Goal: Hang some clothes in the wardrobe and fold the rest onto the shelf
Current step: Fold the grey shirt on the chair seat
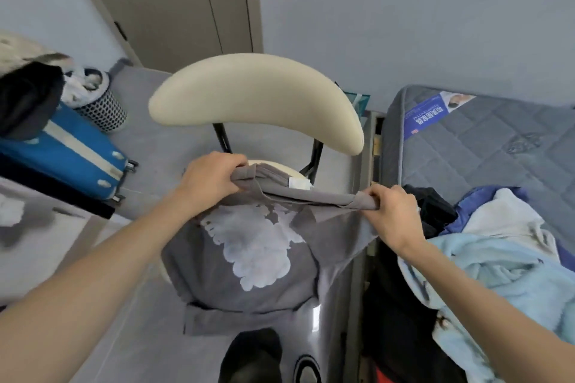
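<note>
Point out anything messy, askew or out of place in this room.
Clothes lie in a loose heap on the bare mattress, unfolded. A blue suitcase lies flat on the floor with dark garments dumped on it. The grey T-shirt, held by left hand and right hand, hangs fine.

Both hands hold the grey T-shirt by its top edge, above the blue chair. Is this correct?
Not quite. The head view shows the left hand and the right hand holding the grey T-shirt by its top edge, but the chair is cream, not blue.
</note>
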Demonstrator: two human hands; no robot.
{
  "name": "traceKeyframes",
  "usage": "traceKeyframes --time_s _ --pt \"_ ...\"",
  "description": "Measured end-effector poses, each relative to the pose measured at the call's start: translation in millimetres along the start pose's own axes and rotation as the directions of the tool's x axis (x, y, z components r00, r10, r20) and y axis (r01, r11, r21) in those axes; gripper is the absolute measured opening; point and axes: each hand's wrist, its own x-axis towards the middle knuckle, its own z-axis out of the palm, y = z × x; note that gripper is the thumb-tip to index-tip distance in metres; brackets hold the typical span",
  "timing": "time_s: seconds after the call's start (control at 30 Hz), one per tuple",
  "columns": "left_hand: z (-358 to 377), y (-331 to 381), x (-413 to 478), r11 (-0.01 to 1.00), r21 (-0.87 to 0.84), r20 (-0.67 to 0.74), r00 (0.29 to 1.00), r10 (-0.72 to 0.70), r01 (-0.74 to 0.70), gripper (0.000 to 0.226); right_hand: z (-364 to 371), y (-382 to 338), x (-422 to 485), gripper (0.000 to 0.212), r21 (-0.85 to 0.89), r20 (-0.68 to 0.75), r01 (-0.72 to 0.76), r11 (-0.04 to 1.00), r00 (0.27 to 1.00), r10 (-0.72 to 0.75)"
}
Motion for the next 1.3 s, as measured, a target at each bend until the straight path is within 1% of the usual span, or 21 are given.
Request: traceKeyframes --time_s 0.03,0.1,0.17,0.23,0.3,0.33,0.37,0.4,0.43,0.5,0.57,0.63,0.73,0.83,0.9,1.0,1.07,1.17,1.2,1.3 --pt "-13.3 4.0 -14.9 0.998 -0.047 -0.012 0.999 -0.033 0.032 0.024 -10.9 -3.4 -7.0 0.011 0.006 -0.014 0.053 0.999 0.999 -0.053" --pt "-42.2 12.6 -48.9 0.987 -0.153 -0.018 0.998 -0.059 0.055 0.031 -35.7 -13.6 -21.1 0.011 0.083 0.003 0.124 0.989 0.992 -0.125" --pt "-70.5 19.9 -86.6 0.973 -0.226 -0.025 0.998 -0.059 0.052 0.027 -59.8 -26.6 -34.5 0.01 0.2 0.057 0.178 0.964 0.98 -0.192" --pt "-95.0 24.6 -124.3 0.965 -0.257 -0.062 0.996 -0.065 0.047 0.022 -80.3 -42.4 -50.0 0.007 0.276 0.075 0.26 0.925 0.954 -0.291" --pt "-114.3 27.7 -160.0 0.965 -0.255 -0.134 0.986 -0.098 0.061 0.016 -97.0 -59.4 -68.5 0.004 0.32 0.053 0.351 0.88 0.921 -0.386" --pt "-122.2 29.3 -176.9 0.965 -0.253 -0.176 0.977 -0.119 0.072 0.015 -104.2 -67.9 -78.6 0.006 0.341 0.029 0.386 0.857 0.907 -0.42" --pt "-129.0 30.7 -192.8 0.964 -0.254 -0.22 0.965 -0.14 0.082 0.015 -111.0 -76.2 -89.3 0.014 0.351 -0.007 0.421 0.836 0.894 -0.447" --pt "-135.1 32.1 -207.7 0.963 -0.256 -0.263 0.952 -0.156 0.087 0.014 -117.1 -84.7 -99.4 0.022 0.358 -0.05 0.45 0.818 0.884 -0.464" --pt "-141.4 33.8 -221.8 0.961 -0.263 -0.298 0.94 -0.168 0.088 0.012 -122.5 -93.5 -108.0 0.024 0.368 -0.087 0.467 0.804 0.878 -0.471" --pt "-152.4 37.6 -248.5 0.955 -0.286 -0.327 0.929 -0.173 0.077 0.013 -131.7 -109.7 -123.7 0.02 0.399 -0.134 0.485 0.778 0.87 -0.474" --pt "-162.1 41.3 -272.5 0.957 -0.279 -0.327 0.93 -0.168 0.075 0.019 -141.6 -125.8 -140.1 0.024 0.413 -0.174 0.505 0.758 0.861 -0.479" --pt "-171.8 42.6 -294.0 0.958 -0.275 -0.316 0.934 -0.166 0.077 0.021 -154.0 -140.4 -156.4 0.029 0.418 -0.218 0.526 0.741 0.85 -0.48" --pt "-189.9 48.1 -324.3 0.921 -0.389 -0.283 0.953 -0.112 -0.007 0.023 -173.5 -157.8 -178.4 0.024 0.415 -0.243 0.521 0.746 0.853 -0.461" --pt "-207.1 53.3 -344.5 0.894 -0.441 -0.253 0.966 -0.041 -0.077 0.028 -189.7 -168.5 -194.9 0.036 0.356 -0.216 0.498 0.791 0.867 -0.449" --pt "-211.3 50.5 -348.5 0.909 -0.414 -0.195 0.98 -0.032 -0.053 0.028 -195.5 -173.3 -201.1 0.038 0.282 -0.159 0.487 0.827 0.873 -0.461" --pt "-209.8 44.3 -342.8 0.96 -0.279 -0.108 0.992 -0.064 0.032 0.027 -196.2 -176.8 -199.4 0.042 0.155 -0.081 0.476 0.866 0.88 -0.469" --pt "-204.6 41.0 -334.0 0.985 -0.164 -0.09 0.994 -0.062 0.047 0.022 -192.6 -177.5 -190.9 0.049 0.047 -0.066 0.465 0.884 0.884 -0.462" --pt "-193.8 31.5 -314.0 0.998 0.008 -0.095 0.993 -0.064 0.065 0.024 -182.4 -174.0 -168.4 0.055 -0.07 -0.045 0.443 0.894 0.894 -0.446" --pt "-189.8 26.7 -304.9 0.998 0.027 -0.089 0.994 -0.06 0.062 0.024 -178.0 -171.8 -158.5 0.056 -0.097 -0.027 0.433 0.896 0.899 -0.437" --pt "-175.7 11.0 -270.2 0.998 -0.041 -0.023 0.999 -0.045 0.044 0.018 -163.4 -166.7 -123.2 0.056 -0.151 0.064 0.415 0.897 0.91 -0.41"
